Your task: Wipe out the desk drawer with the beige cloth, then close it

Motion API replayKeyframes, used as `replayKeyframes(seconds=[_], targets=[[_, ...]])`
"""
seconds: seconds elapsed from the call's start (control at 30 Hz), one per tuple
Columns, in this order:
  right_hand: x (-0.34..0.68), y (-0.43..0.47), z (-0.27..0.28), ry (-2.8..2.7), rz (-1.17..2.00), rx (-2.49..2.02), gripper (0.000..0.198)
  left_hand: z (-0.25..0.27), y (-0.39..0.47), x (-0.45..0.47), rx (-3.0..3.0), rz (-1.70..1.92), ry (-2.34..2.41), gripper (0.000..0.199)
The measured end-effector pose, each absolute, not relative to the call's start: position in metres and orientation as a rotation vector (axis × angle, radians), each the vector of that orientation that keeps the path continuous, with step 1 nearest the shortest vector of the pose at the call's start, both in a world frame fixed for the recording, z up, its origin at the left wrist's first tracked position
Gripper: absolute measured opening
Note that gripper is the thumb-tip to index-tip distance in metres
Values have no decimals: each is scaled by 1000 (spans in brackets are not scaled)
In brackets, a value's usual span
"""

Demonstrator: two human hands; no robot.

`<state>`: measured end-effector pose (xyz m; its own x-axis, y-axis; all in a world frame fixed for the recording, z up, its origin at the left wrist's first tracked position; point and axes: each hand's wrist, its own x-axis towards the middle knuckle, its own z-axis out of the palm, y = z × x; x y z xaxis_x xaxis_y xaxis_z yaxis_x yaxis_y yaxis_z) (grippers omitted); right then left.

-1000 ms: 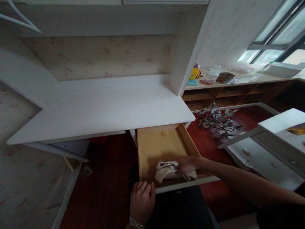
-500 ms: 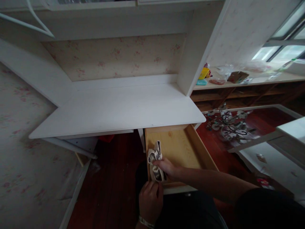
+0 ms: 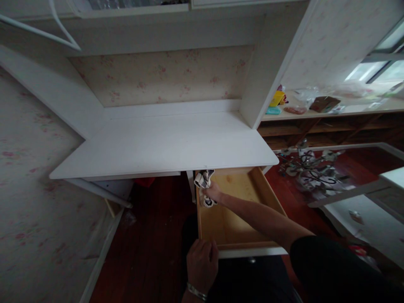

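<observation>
A pale wooden drawer [image 3: 271, 202] stands pulled out from under a white desk [image 3: 164, 147]. My right hand [image 3: 213, 192] reaches deep into the drawer's back left corner and grips a crumpled white and dark cloth [image 3: 203, 180] against the left wall. At the drawer's front left corner, my left hand [image 3: 202, 265] holds the white drawer front [image 3: 252, 252]. It wears a bracelet at the wrist.
A wooden shelf [image 3: 331, 113] at the right carries a yellow item, bags and a brown box. On the red floor lies a tangled metal light fixture [image 3: 307, 170]. White furniture panels [image 3: 362, 210] lie at the far right. Floral wallpaper backs the desk.
My right hand has swept the cloth from the drawer's front edge along the left side to the back corner. The left hand has stayed on the drawer front.
</observation>
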<state>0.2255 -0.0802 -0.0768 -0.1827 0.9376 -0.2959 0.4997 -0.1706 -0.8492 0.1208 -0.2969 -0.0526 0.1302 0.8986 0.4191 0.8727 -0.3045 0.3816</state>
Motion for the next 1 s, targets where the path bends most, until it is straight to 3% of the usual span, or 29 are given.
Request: replayKeyframes(seconds=[0.1,0.2,0.37,0.5,0.7,1.0], targets=[[250,-100,-75,-1849,1112,-1611,22,-55,-297,121,2356,921,1803,24],[275,-116,-65,-2036,936,-1439,32,-56,-297,121,2370,906,1798,25],[285,-98,-62,-2559,204,-954,50,-57,-297,121,2369,907,1820,26],[273,-68,-88,-2753,-84,-990,47,-56,-297,122,2361,912,1833,26],[287,-45,-105,-2953,-135,-1120,34,-53,-295,123,2359,865,1845,27],[389,-60,-76,-2913,-48,-1716,28,-50,-294,123,2434,914,1803,31]])
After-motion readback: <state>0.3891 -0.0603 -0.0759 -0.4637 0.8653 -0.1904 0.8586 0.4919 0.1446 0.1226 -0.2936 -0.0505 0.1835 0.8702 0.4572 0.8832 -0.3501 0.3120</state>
